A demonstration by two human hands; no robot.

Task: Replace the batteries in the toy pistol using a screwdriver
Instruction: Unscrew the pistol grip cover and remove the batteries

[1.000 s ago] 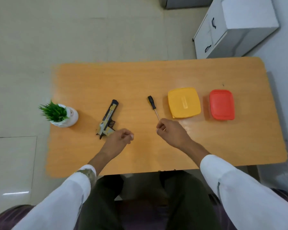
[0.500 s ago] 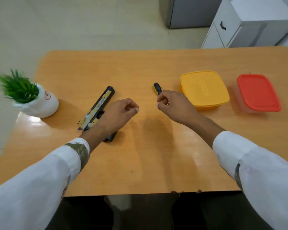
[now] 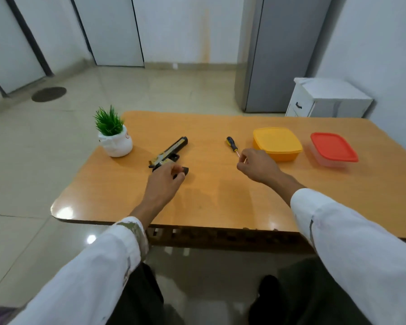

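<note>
The toy pistol (image 3: 171, 151), black and tan, lies flat on the orange table (image 3: 220, 202), barrel pointing away to the right. My left hand (image 3: 165, 181) covers its grip, and the grip's dark end shows between my curled thumb and fingers. The screwdriver (image 3: 231, 144), with a black and yellow handle, lies right of the pistol with its thin shaft pointing at me. My right hand (image 3: 256, 166) pinches the tip of that shaft between thumb and fingers.
A small green plant in a white pot (image 3: 114, 137) stands at the table's left edge. A yellow lidded box (image 3: 277, 143) and a red-lidded box (image 3: 333, 148) sit to the right. Beyond the table stand a white drawer cabinet (image 3: 326, 99) and a grey cabinet (image 3: 279, 55).
The view has tilted up from straight down to looking across the table. My left hand has come over the pistol's grip. My right hand stays at the screwdriver's shaft.
</note>
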